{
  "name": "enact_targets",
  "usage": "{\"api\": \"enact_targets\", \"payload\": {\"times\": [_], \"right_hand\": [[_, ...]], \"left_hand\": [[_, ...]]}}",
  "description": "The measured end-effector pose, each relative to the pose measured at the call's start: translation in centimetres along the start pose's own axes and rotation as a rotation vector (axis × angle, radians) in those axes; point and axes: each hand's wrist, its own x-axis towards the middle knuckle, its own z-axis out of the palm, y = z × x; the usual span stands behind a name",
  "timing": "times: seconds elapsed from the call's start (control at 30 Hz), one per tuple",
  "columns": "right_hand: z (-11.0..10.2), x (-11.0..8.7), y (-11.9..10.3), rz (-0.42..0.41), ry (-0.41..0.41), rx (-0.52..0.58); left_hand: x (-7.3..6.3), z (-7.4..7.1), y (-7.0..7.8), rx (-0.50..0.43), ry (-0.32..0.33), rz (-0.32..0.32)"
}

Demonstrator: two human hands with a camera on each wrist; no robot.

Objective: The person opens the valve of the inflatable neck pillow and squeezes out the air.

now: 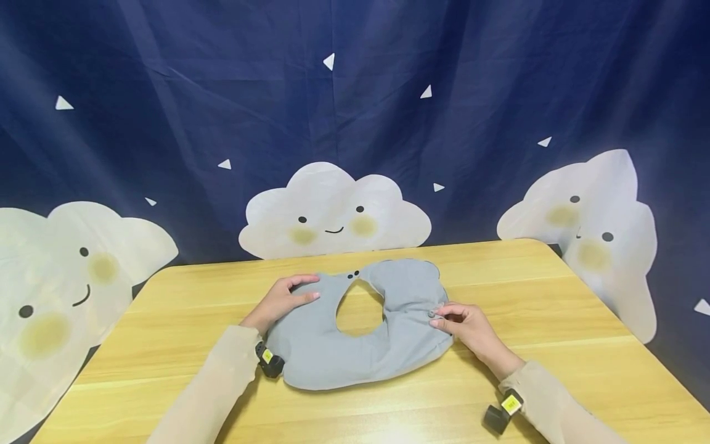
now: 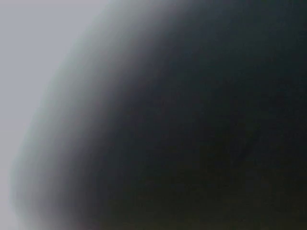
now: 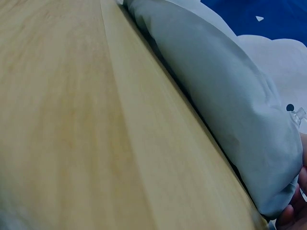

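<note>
Far left, beyond the left hand, white smiling cloud print (image 1: 138,237) on dark blue fabric backdrop (image 1: 266,92) with small white triangles. Then beige long sleeve on the left arm (image 1: 213,376), black wrist camera with yellow label (image 1: 270,361) just below the left hand. Left hand (image 1: 283,300) rests on the left side of the grey fabric U-shaped pillow (image 1: 327,370); thumb and index finger spread apart, thumb lying on top, remaining fingers mostly hidden. Left wrist view is only a pale and dark blur, no detail to tell. Pillow lies flat on the light yellow wood-grain table (image 1: 521,271), between both hands, oval opening in its middle, ends meeting at the far side. Two small black round dots (image 1: 350,276) sit at that meeting point, farther out than the hands. Another white cloud print (image 1: 333,209) on the backdrop, beyond the gap between the hands. Pillow's right side is creased around a small clear valve (image 1: 431,314), at the right fingertips. Right hand (image 1: 466,320) pinches the valve, thumb nearer the person; in the right wrist view, fingers also touch the pillow's edge. Below the right hand, second black wrist camera (image 1: 496,419), yellow label, at the beige right sleeve (image 1: 546,388). Far right, third cloud print (image 1: 621,203), beyond the right hand.
</note>
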Motion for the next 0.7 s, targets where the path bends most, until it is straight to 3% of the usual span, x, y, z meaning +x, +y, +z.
{"api": "enact_targets", "payload": {"times": [0.43,0.7], "right_hand": [[0.0,0.0,0.0,-0.010,0.000,-0.006],[0.0,0.1,0.1,0.006,0.011,-0.008]], "left_hand": [[-0.2,0.5,-0.2,-0.024,-0.007,-0.041],[-1.4,0.4,2.5,-0.013,-0.030,-0.026]]}}
